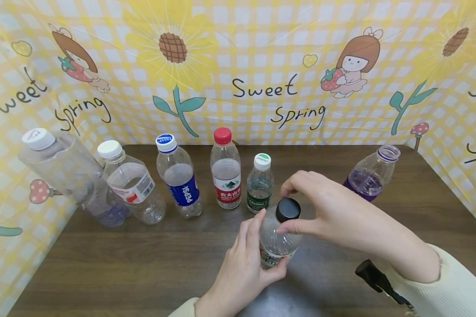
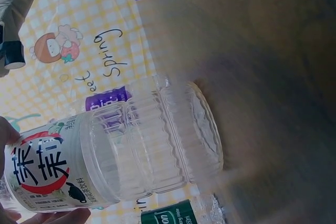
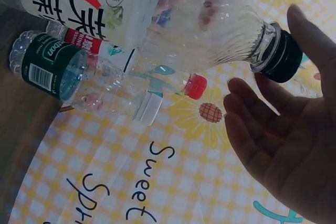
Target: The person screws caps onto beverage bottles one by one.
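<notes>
My left hand [image 1: 242,264] grips the side of a clear ribbed plastic bottle [image 1: 273,240] with a white label and a black cap [image 1: 288,209]. The bottle looks empty in the left wrist view, where its base shows near the dark tabletop. My right hand [image 1: 333,207] is around the cap, thumb on the near side and fingers on the far side. In the right wrist view its fingers [image 3: 249,98] are spread and loosely bent beside the cap; whether they touch it is hard to tell. A small green-labelled bottle [image 1: 259,189] with a white cap stands just behind.
Along the back stand a red-capped bottle [image 1: 226,176], a Pepsi bottle [image 1: 178,180], a white-capped bottle [image 1: 132,185] and a large bottle [image 1: 71,167] at far left. An uncapped purple-labelled bottle [image 1: 365,178] stands behind my right forearm. A checked cloth [image 1: 246,53] hangs behind the table [image 1: 143,264].
</notes>
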A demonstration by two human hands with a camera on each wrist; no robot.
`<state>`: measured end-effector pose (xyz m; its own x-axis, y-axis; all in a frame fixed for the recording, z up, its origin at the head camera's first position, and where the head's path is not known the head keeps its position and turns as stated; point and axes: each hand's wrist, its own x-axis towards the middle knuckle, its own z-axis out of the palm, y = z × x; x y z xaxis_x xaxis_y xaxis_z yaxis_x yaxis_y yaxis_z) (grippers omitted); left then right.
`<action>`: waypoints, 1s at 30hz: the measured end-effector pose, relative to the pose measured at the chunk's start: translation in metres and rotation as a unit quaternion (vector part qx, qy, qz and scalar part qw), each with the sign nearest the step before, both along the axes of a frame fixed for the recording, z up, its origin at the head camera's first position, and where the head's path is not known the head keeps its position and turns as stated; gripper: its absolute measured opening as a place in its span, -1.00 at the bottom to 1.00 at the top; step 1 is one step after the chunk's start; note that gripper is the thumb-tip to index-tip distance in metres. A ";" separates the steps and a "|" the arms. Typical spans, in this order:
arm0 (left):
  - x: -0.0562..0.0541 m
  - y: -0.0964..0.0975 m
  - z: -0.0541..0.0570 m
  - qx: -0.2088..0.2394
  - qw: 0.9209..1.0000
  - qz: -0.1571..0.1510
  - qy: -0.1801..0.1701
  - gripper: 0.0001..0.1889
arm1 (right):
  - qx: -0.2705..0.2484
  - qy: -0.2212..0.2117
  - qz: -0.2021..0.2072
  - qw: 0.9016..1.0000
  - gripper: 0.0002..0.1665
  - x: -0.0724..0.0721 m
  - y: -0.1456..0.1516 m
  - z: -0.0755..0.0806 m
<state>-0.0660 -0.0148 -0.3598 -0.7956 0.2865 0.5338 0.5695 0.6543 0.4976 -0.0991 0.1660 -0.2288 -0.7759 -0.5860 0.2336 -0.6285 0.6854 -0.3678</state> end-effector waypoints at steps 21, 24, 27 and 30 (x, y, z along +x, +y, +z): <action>-0.001 0.000 -0.002 -0.001 1.000 0.006 0.024 0.00 | -0.009 0.018 0.136 0.991 -0.40 -0.003 0.016 0.004; -0.001 0.000 -0.002 0.000 1.000 0.004 0.020 0.00 | -0.007 0.026 0.133 0.991 -0.43 -0.004 0.015 0.003; -0.001 0.000 -0.002 0.000 1.000 0.002 0.016 0.01 | -0.005 0.034 0.129 0.991 -0.46 -0.004 0.015 0.002; -0.001 0.000 -0.002 -0.001 1.000 0.003 0.019 0.01 | -0.008 0.035 0.126 0.991 -0.46 -0.004 0.014 0.002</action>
